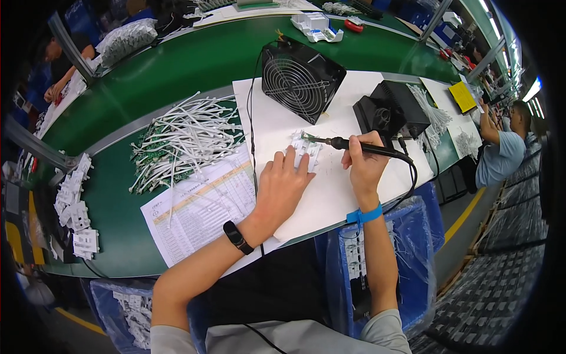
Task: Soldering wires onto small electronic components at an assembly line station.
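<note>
My right hand (364, 162) is closed around the black handle of a soldering iron (371, 148). Its metal tip points left and meets a small green circuit board (307, 137) at the top of a white plastic part (305, 154). That part lies on a white board (330, 171). My left hand (282, 184) rests at the part's lower left, its fingertips against the edge; whether they grip it I cannot tell. Just beyond stands a black fan (300, 79) with a round wire grille. A blue wrist strap (365, 214) circles my right wrist.
Left of the board lies a heap of white cables with green boards (183, 141), above a printed sheet (203, 203). White plastic parts (73, 200) line the table's left. A black soldering station (395, 109) stands right of the fan. Blue-lined bins (421, 248) sit below the edge. Other people work nearby.
</note>
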{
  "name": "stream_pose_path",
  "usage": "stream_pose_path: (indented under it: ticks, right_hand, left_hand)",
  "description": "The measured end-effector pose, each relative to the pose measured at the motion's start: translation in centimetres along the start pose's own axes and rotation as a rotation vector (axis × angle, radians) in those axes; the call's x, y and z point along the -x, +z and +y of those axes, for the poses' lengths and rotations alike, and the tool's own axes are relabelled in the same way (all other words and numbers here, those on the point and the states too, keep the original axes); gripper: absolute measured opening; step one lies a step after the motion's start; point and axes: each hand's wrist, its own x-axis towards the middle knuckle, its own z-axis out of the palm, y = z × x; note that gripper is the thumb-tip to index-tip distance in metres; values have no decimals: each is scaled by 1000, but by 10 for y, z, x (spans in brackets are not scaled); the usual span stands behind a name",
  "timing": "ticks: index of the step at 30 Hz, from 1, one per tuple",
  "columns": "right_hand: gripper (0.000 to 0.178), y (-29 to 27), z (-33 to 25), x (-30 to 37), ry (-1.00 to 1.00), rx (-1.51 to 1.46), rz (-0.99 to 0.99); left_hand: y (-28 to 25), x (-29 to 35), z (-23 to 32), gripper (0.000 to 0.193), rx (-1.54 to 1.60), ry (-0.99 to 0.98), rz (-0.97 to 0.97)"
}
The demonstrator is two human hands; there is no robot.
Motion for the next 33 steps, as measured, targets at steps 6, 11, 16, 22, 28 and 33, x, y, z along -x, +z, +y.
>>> stream_pose_path:
  ticks: [6, 11, 16, 22, 28, 33]
  right_hand:
    - [14, 0, 2, -2, 33, -7, -31]
    - [15, -1, 3, -2, 20, 32, -27]
    - [18, -1, 0, -2, -17, 45, 12]
    - [18, -8, 2, -1, -97, 23, 217]
    - [18, -10, 8, -2, -116, 94, 180]
    - [18, -12, 12, -2, -121, 153, 164]
  left_hand:
    - [-2, 0, 1, 39, 2, -9, -3]
    - [-3, 0, 1, 38, 5, -10, -4]
    - [-2, 0, 2, 39, 6, -12, -16]
    - [-4, 0, 2, 39, 11, -22, -26]
    - [-3, 1, 1, 39, 7, -15, -19]
    - [-4, 1, 2, 39, 17, -20, -19]
